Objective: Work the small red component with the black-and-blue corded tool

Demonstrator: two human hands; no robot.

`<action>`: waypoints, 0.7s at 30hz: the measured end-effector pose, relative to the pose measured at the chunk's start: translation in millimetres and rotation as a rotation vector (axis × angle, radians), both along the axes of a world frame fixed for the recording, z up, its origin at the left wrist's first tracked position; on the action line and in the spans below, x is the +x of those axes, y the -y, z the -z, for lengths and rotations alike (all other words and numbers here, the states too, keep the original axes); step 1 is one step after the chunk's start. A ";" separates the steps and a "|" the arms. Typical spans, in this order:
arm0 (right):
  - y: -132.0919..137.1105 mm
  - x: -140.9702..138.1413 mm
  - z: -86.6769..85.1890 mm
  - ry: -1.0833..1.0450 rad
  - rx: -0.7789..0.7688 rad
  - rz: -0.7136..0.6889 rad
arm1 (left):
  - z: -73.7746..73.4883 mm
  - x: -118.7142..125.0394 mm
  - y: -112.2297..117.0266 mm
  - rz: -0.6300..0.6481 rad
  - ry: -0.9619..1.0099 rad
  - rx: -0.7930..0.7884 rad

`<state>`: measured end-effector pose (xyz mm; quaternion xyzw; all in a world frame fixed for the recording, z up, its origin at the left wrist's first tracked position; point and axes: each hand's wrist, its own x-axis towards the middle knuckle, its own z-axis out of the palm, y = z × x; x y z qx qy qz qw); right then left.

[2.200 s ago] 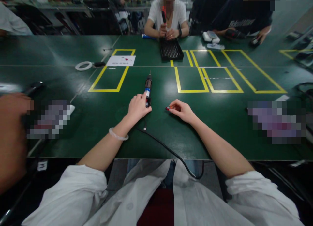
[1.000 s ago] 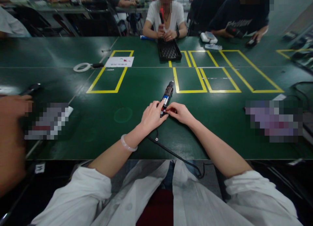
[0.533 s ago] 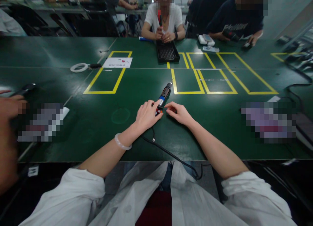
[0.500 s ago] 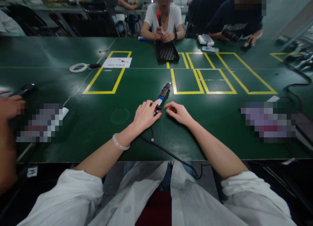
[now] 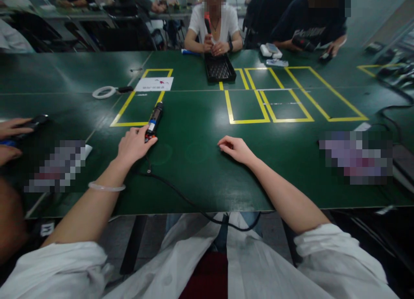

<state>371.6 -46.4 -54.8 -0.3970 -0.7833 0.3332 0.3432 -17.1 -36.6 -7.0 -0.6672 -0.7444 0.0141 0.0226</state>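
Note:
My left hand [image 5: 134, 144] is closed round the rear end of a slim black corded power tool [image 5: 155, 118]. Part of the tool's inside shows as a blue and silver section, with some red and orange near my fingers. Its front end points away from me, over the right strip of a yellow taped box. From the rear a black cord [image 5: 181, 193] runs across the table and over its front edge; a short lead with a ring terminal [image 5: 149, 171] hangs beside it. My right hand [image 5: 235, 149] rests on the table with fingers curled in, nothing visible in them.
On the green table [image 5: 194, 178] lie a printed sheet [image 5: 154, 84], a coiled white cable [image 5: 104, 92] and blurred-out items at both sides. Across from me a person works at a black tray [image 5: 221, 70]. Another person's hands [image 5: 14, 128] are at the left edge.
My left hand has moved left with the power tool, from near the middle to the taped box at left. The cord trailed along. My right hand stayed in place.

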 end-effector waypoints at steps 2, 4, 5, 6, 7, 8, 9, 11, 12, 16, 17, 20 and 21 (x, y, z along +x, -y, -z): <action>0.3 -0.2 -0.7 0.001 -0.006 0.004 | 0.0 -25.8 -7.5 -0.054 -0.020 -0.016; 0.8 -0.3 -1.6 0.002 -0.016 0.006 | 0.0 -48.5 -15.1 -0.100 -0.042 -0.019; 1.0 -0.4 -2.0 0.002 -0.019 0.006 | -0.2 -58.4 -18.6 -0.119 -0.054 -0.021; 1.2 -0.4 -2.4 0.003 -0.023 0.004 | -0.5 -66.8 -21.7 -0.137 -0.068 -0.025; 1.4 -0.4 -2.7 0.005 -0.024 0.003 | -0.9 -73.7 -24.0 -0.152 -0.084 -0.030; 1.5 -0.4 -2.8 0.008 -0.025 0.001 | -1.4 -78.7 -25.4 -0.164 -0.101 -0.032; 1.6 -0.4 -2.8 0.012 -0.024 0.001 | -1.8 -81.6 -25.6 -0.169 -0.121 -0.026; 1.5 -0.4 -2.6 0.016 -0.020 0.001 | -2.5 -81.3 -22.6 -0.156 -0.165 0.030; 1.4 -0.5 -2.4 0.018 -0.019 0.001 | -2.7 -78.4 -19.7 -0.138 -0.183 0.074; 1.1 -0.8 -2.2 0.025 -0.009 -0.007 | -3.1 -58.6 -5.9 -0.113 -0.208 0.174; 1.2 -0.9 -2.2 0.028 -0.005 -0.008 | -3.4 -54.0 -3.6 -0.109 -0.214 0.163; 1.3 -0.9 -2.2 0.037 -0.003 -0.010 | -4.7 -45.6 -1.5 -0.091 -0.251 0.119; 1.3 -0.8 -2.0 0.039 -0.005 -0.010 | -5.3 -44.8 -2.1 -0.101 -0.263 0.115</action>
